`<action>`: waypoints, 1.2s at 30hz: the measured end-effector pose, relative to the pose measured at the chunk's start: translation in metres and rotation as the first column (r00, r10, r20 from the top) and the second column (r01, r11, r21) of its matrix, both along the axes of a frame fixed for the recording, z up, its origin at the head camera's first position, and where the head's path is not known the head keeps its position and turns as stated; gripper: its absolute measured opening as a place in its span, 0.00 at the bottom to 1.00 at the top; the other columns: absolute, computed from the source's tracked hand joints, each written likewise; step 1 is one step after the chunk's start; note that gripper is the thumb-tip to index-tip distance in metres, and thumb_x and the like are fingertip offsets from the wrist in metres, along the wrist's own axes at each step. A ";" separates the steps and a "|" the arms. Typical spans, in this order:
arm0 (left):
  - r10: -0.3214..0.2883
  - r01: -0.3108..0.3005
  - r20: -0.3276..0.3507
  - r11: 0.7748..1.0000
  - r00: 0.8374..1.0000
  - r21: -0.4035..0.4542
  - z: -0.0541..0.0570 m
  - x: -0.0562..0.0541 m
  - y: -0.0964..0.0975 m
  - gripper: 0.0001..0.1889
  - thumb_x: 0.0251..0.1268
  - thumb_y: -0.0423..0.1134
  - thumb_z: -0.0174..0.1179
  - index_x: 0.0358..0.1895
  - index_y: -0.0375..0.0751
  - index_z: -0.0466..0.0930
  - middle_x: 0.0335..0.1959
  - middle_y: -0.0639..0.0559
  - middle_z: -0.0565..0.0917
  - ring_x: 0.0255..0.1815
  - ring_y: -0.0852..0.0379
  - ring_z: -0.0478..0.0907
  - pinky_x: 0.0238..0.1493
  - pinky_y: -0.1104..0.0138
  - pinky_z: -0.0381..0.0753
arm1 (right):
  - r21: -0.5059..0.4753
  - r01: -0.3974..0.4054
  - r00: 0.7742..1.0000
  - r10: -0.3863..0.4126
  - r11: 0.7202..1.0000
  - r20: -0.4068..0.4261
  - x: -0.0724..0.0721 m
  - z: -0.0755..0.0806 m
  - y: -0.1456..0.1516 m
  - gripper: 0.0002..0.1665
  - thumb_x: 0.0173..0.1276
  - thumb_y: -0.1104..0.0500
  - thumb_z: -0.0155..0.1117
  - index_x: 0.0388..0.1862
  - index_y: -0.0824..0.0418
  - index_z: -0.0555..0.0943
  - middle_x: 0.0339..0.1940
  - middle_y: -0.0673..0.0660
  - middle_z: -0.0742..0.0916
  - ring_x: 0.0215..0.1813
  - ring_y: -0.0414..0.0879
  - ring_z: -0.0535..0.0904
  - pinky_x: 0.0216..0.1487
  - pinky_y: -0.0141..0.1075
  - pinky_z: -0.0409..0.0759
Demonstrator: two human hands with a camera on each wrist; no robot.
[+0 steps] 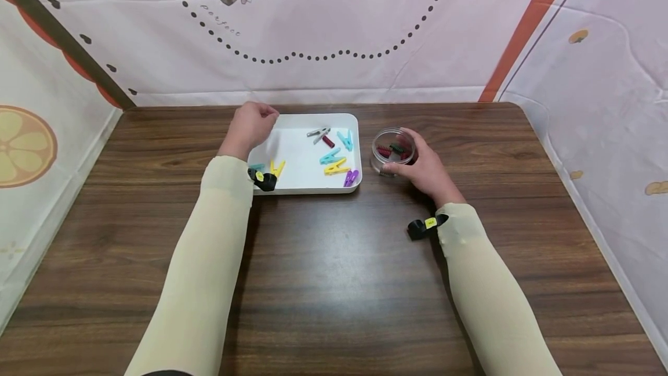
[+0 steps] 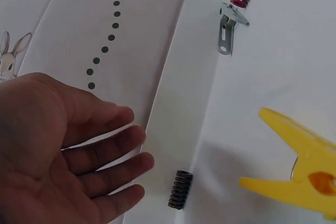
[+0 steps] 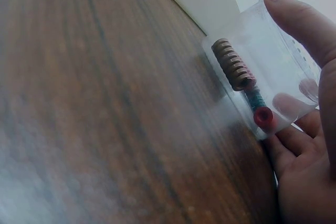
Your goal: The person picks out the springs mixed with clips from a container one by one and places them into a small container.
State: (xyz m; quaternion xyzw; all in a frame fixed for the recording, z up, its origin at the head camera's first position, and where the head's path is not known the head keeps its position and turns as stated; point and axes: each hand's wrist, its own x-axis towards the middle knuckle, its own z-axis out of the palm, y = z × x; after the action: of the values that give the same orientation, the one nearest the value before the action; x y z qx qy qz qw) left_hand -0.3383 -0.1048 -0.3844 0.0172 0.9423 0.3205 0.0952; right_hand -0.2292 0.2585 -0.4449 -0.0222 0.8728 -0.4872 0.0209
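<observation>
My left hand hovers by the left end of a white tray, holding nothing, its fingers loosely bent in the left wrist view. Close to its fingertips, a dark coil spring lies at the tray's inner edge. A red spring is in the tray by a metal clip. My right hand grips a clear round jar from its right side, on the table. Inside the jar are a brownish spring, a red spring and a green spring.
Around the springs the tray holds yellow clothespins, blue clothespins and purple clips. The tray and jar stand near the back of a brown wooden table. A printed cloth hangs behind the table.
</observation>
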 end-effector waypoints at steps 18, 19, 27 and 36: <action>-0.069 0.087 0.118 0.984 0.991 -0.156 -0.003 -0.003 0.000 0.24 0.73 0.41 0.40 0.68 0.40 0.69 0.69 0.41 0.71 0.68 0.42 0.67 0.65 0.49 0.69 | -0.009 0.002 1.000 -0.002 1.000 0.007 -0.001 -0.003 0.000 0.56 0.53 0.43 0.76 0.76 0.46 0.56 0.73 0.52 0.70 0.75 0.46 0.63 0.74 0.47 0.60; -0.072 0.090 0.115 0.984 0.991 -0.157 -0.002 -0.003 0.000 0.23 0.73 0.41 0.41 0.67 0.40 0.70 0.68 0.41 0.72 0.67 0.42 0.68 0.65 0.49 0.70 | -0.011 0.002 1.000 -0.002 1.000 0.009 -0.001 -0.002 0.000 0.56 0.53 0.43 0.76 0.76 0.46 0.56 0.73 0.52 0.70 0.75 0.46 0.63 0.74 0.47 0.60; -0.155 0.182 0.143 0.964 0.977 -0.196 -0.001 0.002 -0.003 0.22 0.67 0.34 0.50 0.64 0.38 0.73 0.62 0.39 0.76 0.55 0.45 0.75 0.53 0.54 0.76 | -0.014 -0.005 1.000 0.005 1.000 0.008 -0.002 -0.002 0.002 0.57 0.51 0.39 0.75 0.76 0.45 0.56 0.73 0.52 0.70 0.74 0.46 0.64 0.74 0.48 0.61; -0.186 0.199 0.073 0.931 0.980 -0.304 -0.005 0.001 -0.003 0.16 0.66 0.32 0.50 0.53 0.34 0.81 0.55 0.39 0.82 0.49 0.45 0.76 0.52 0.55 0.76 | -0.011 -0.008 1.000 0.008 1.000 0.012 -0.001 -0.001 0.001 0.57 0.52 0.40 0.75 0.76 0.45 0.55 0.73 0.51 0.70 0.74 0.46 0.63 0.74 0.48 0.61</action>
State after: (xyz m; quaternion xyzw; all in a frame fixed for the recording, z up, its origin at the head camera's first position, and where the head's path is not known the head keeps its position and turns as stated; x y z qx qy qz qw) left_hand -0.3377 -0.1077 -0.3897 0.0876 0.9724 0.1580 0.1477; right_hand -0.2301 0.2593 -0.4464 -0.0227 0.8699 -0.4920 0.0281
